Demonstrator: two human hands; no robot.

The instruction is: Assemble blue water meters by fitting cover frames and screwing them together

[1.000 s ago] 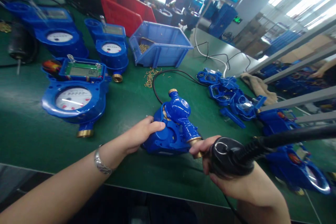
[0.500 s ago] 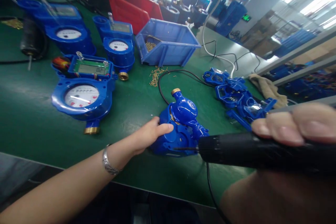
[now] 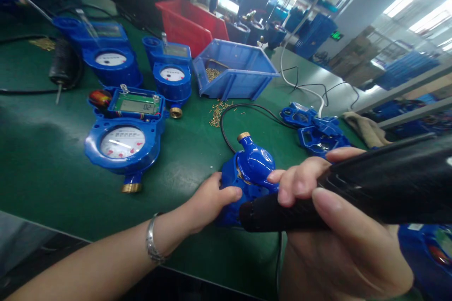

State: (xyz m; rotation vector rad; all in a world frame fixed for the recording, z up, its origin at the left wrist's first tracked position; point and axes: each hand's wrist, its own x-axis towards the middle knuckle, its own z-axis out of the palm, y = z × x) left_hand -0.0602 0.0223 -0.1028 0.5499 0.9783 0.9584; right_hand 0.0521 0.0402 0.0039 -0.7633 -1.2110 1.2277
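Note:
On the green table a blue water meter [image 3: 260, 161] lies face down, its brass-threaded end pointing away from me. My left hand [image 3: 212, 197] grips the meter's left side, thumb on top. In my right hand [image 3: 339, 225] is a black electric screwdriver [image 3: 282, 214], held level with its nose over the near part of the meter. The screwdriver's bit is hidden from view, so I cannot tell whether it touches a screw. Left of my hands, another water meter [image 3: 123, 138] sits face up, its circuit board and small display uncovered.
Two more blue meters [image 3: 109, 61] [image 3: 172, 75] stand behind on the left, near a second black screwdriver [image 3: 63, 63]. Loose brass screws [image 3: 219, 112] lie before a blue bin [image 3: 243, 80]; a red bin [image 3: 187, 23] stands behind it. Blue plastic covers [image 3: 314, 127] are piled at right.
The screwdriver has moved left and its nose now covers the near part of the meter; its bit showed before. The view has shifted a little. My left hand keeps its grip.

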